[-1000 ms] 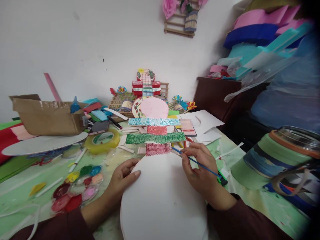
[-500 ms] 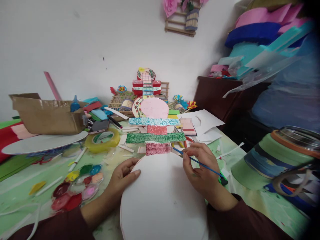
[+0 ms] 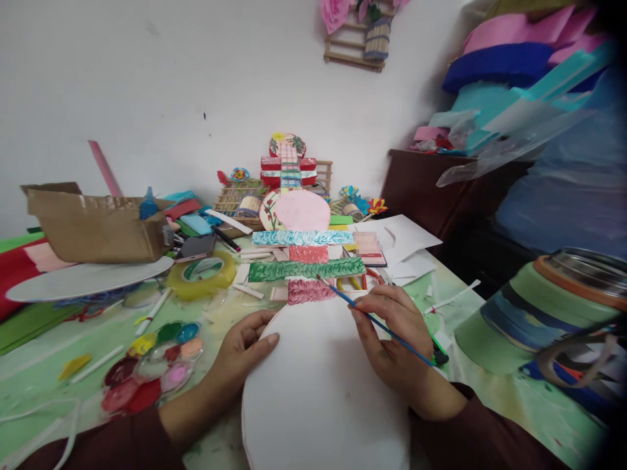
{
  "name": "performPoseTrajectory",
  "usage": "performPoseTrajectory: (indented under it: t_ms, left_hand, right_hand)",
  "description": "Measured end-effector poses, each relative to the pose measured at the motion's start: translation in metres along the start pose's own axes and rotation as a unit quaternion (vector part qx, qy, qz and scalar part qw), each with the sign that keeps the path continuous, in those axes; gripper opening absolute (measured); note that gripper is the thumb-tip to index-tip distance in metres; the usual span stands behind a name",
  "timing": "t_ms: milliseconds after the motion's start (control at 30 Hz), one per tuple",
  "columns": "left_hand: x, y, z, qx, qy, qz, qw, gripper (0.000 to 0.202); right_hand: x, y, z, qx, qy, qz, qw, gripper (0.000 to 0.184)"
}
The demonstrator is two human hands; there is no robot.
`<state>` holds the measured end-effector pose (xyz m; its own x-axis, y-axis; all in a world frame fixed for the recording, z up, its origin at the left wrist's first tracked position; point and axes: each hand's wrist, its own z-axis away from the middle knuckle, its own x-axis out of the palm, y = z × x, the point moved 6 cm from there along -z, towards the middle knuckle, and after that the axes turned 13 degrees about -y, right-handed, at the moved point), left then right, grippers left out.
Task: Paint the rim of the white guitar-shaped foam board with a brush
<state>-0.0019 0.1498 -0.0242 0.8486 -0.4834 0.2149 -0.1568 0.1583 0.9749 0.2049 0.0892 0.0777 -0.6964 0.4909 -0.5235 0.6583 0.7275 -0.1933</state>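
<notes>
right hand: yours [image 3: 392, 333], fingers closed in a pinch on the paintbrush [image 3: 377, 321]; heel of the hand rests on the white board's right edge.
paintbrush: blue handle, slanted up-left from your grip; tip touches the right end of the pink strip [image 3: 311, 291].
left hand: yours [image 3: 245, 346], open and loose, fingers lying on the left rim of the white board; grips nothing.
white board: oval [image 3: 318, 391], flat at the desk's near edge, between your two hands.
pink strip: textured, just past the board's far rim, touching it.
stack behind: green strip [image 3: 306, 269], red strip [image 3: 308, 253], blue strip [image 3: 302, 237], then a pink disc [image 3: 302, 211], one after another toward the desk's far edge.
palette: round [image 3: 147, 369], wells of red, pink, green and blue paint, left of your left hand, near the front.
tape roll: yellowish [image 3: 202, 275], left of the green strip.
cardboard box: torn [image 3: 93, 225], toward the far-left corner.
jar: green-striped, metal lid [image 3: 539, 313], by the desk's right edge.
desk: green top [image 3: 44, 372], smeared with paint, scraps all over.
</notes>
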Motion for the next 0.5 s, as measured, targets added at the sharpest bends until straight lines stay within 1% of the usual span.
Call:
performPoseTrajectory:
  t_ms: [133,267,500]
  left_hand:
    - [0.0017,-0.0005,-0.0015,-0.002,0.0,-0.019,1.0,0.055]
    - [0.0037,-0.0004,-0.003,0.0,-0.011,-0.035,0.999,0.054]
    - [0.0013,-0.0045,-0.0054,0.003,-0.017,-0.051,0.999,0.052]
  right_hand:
    - [0.0024,-0.0011,0.0016,-0.002,-0.012,-0.029,1.0,0.028]
    - [0.0036,-0.0025,0.0034,-0.006,-0.006,-0.021,1.0,0.029]
    - [0.0084,-0.0043,0.0002,0.011,-0.013,-0.048,0.999,0.019]
